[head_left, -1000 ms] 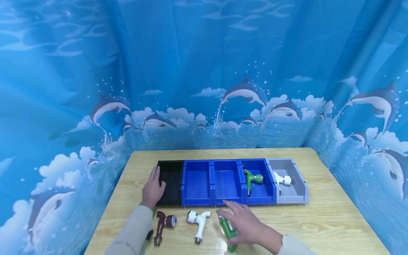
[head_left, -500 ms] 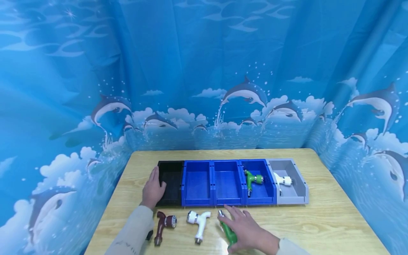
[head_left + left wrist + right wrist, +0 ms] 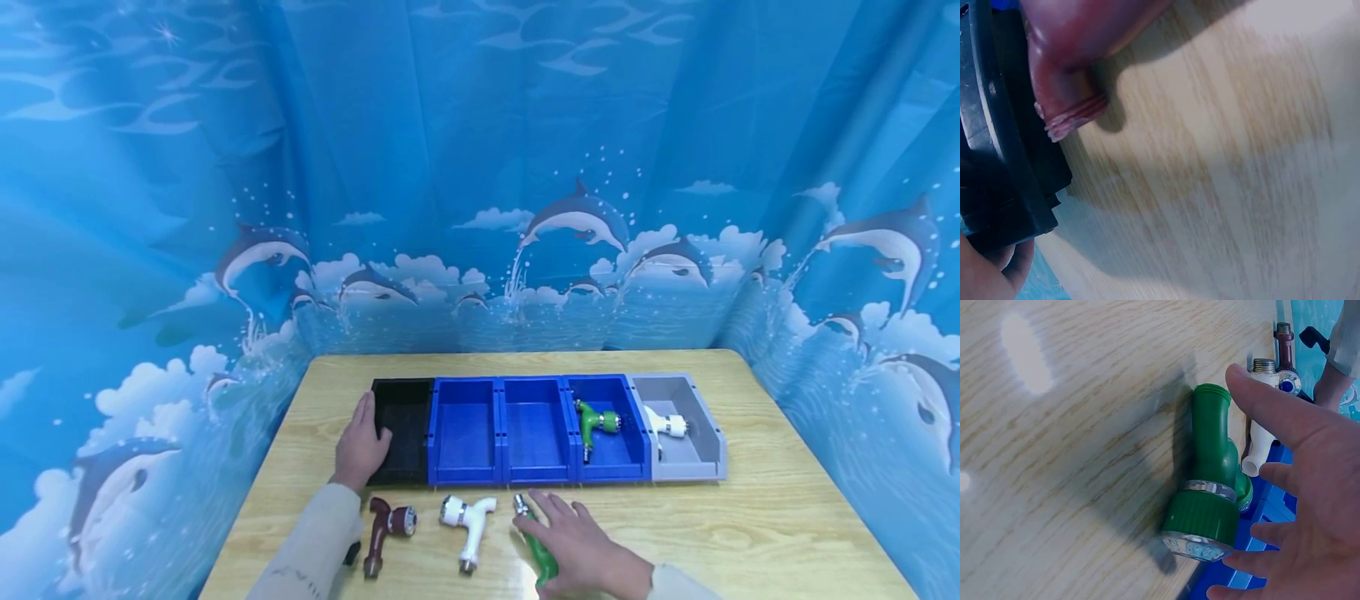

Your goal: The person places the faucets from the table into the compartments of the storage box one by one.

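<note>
My left hand (image 3: 362, 450) holds the left wall of a black bin (image 3: 402, 429), its thumb over the inner side. Fingers (image 3: 1019, 262) show beyond the bin's edge in the left wrist view. My right hand (image 3: 581, 542) is spread over a green tap (image 3: 538, 554) lying on the table; the right wrist view shows its fingers apart and not closed round the green tap (image 3: 1210, 437). A white tap (image 3: 472, 529) lies to the left of it. Farther left, near my left forearm, is a dark brown tap (image 3: 378, 537).
Right of the black bin stand several blue bins (image 3: 465, 425) in a row, the rightmost holding another green tap (image 3: 590, 427). A grey bin (image 3: 701, 433) at the right end contains a white tap (image 3: 663, 422). Behind the wooden table (image 3: 765, 533) hangs a blue dolphin curtain (image 3: 480, 167).
My right hand has drawn back slightly towards the table's near side. The green tap beneath it has shifted a little, and its side handle is now covered. My left hand stays on the black bin.
</note>
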{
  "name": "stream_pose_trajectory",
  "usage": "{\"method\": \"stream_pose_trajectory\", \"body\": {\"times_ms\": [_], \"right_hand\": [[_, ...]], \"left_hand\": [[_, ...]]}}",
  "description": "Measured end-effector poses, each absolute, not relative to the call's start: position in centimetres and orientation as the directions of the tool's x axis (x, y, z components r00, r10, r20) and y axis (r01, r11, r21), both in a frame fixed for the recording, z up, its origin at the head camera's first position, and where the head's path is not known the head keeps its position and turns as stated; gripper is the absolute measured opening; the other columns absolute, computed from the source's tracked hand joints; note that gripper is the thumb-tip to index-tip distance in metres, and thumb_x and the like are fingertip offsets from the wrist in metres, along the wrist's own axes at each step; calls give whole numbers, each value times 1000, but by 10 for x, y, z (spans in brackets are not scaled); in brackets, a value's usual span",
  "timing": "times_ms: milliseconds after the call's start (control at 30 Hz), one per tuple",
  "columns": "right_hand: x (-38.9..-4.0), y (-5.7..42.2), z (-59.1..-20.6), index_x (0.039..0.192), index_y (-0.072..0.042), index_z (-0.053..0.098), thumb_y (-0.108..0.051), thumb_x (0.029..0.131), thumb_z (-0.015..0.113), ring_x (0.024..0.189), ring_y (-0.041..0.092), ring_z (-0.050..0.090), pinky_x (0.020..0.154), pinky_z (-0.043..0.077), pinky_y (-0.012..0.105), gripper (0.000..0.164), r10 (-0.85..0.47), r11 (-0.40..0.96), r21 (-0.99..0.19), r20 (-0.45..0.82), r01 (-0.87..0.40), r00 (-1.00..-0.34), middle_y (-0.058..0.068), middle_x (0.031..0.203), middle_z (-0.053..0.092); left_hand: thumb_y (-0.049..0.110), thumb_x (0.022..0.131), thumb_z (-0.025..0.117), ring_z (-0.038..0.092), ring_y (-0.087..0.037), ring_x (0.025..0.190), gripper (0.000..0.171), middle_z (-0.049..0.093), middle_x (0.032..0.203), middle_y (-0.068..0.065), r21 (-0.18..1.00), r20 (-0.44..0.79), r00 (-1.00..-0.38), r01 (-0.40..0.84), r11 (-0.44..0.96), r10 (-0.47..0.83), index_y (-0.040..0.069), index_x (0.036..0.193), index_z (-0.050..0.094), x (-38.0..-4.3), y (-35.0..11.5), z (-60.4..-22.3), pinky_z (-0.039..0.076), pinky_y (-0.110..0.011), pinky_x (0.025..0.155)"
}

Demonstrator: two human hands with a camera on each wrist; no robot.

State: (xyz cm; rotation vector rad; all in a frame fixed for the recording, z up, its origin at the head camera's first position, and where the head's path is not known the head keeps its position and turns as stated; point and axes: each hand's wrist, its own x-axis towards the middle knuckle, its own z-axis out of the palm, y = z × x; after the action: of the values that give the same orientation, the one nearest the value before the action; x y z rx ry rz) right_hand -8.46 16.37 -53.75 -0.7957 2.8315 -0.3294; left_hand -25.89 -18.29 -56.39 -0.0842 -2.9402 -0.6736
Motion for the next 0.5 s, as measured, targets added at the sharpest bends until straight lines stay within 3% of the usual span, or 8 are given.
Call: {"method": "stream_pose_trajectory", "body": {"times_ms": [500], "right_hand": [[-86,163,-539,140,-28,50,-45,59,85,126,42,46,94,42,64,90,-528,838,-253,-154,-483,-835,19,151,35]], "left_hand": [[17,93,58,54,-44,115,74,28,155,-21,429,161,-987,85,899,16,-1,153,19,-259,-182,-567,43,-56,97]]}}
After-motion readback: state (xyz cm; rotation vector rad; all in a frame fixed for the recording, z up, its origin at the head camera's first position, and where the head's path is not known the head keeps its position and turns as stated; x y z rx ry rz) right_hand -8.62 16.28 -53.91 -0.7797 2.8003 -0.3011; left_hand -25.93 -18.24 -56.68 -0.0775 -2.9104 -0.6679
